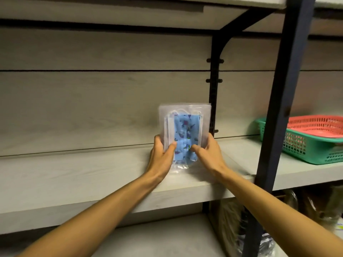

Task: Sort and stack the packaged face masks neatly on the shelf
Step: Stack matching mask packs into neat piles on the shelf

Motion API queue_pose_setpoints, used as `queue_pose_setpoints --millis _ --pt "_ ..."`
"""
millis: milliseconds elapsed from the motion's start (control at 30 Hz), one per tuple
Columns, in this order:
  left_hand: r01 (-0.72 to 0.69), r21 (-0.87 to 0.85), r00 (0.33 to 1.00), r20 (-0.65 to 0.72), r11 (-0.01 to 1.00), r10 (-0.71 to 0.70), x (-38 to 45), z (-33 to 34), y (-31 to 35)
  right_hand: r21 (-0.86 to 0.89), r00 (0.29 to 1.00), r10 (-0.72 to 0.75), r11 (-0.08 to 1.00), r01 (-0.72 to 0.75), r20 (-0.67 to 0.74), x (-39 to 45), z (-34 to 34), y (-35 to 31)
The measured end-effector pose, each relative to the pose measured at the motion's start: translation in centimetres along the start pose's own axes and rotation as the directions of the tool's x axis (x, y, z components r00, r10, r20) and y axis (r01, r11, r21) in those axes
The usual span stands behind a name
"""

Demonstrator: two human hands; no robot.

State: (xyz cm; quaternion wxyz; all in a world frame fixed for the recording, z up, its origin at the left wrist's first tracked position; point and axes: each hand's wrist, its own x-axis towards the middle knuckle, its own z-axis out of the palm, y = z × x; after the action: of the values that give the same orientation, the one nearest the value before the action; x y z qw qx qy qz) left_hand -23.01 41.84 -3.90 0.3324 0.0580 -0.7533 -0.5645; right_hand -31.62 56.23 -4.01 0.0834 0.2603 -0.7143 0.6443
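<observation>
A small stack of clear plastic packets with blue patterned face masks (185, 125) stands upright on the grey shelf (74, 175), near the black bracket at the back. My left hand (162, 154) grips the stack's left edge, thumb across the front. My right hand (207, 153) grips the right edge, thumb also on the front. The packets' lower end lies between my palms, close to the shelf board; whether it touches is unclear.
A black upright post (282, 108) divides the shelf on the right. Beyond it stand a red basket (315, 125) nested in a green basket (313, 151). Bagged goods (232, 219) sit below the shelf at lower right. Another board runs overhead.
</observation>
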Motion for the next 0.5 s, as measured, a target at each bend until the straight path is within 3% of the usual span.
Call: queue_pose_setpoints --millis 133,267,367,500 --pt "0.162 0.06 0.984 0.063 0.985 -0.166 2.9 0.2 1.3 -0.115 0.985 0.172 0.978 -0.171 -0.007 2.0 -0.4 -1.3" --pt "0.383 0.308 0.869 0.199 0.871 -0.453 5.0 0.3 1.8 -0.359 0.888 0.455 0.842 -0.402 0.072 4.1 -1.9 -2.2" --pt "0.417 0.438 0.783 0.272 0.796 -0.559 4.5 1.0 1.1 -0.569 0.83 0.544 0.723 -0.393 0.119 3.9 -2.6 -1.4" --pt "0.311 0.531 0.825 0.261 0.788 -0.501 4.3 1.5 1.9 -0.604 0.887 0.442 0.746 -0.28 0.135 3.6 -2.8 -1.3"
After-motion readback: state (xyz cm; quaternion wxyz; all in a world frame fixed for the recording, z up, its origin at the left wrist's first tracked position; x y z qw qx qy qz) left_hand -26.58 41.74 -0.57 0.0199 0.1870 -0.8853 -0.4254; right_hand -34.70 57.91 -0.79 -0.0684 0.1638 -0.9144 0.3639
